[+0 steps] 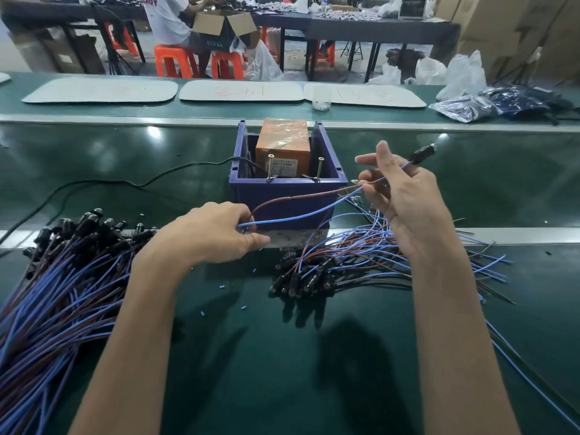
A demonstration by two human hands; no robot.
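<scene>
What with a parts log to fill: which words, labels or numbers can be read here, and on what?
"EKOY": red letters, cut off by the frame edge, on a background person's white shirt.
White label on the orange box: print too small to read.
Red handwriting on the white mats: too blurred to read.

This is a factory assembly floor, a wiring line. A long green conveyor belt [94, 152] runs across it. Heaps of blue and brown wire leads [56, 302] with black connectors lie piled along the bench edge, and one blue-and-brown lead [298, 216] is in hand. Behind stand dark worktables [376, 29], orange plastic stools [171, 59] and stacked cardboard cartons [502, 23], with another worker [166, 23] seated at an open box.
</scene>
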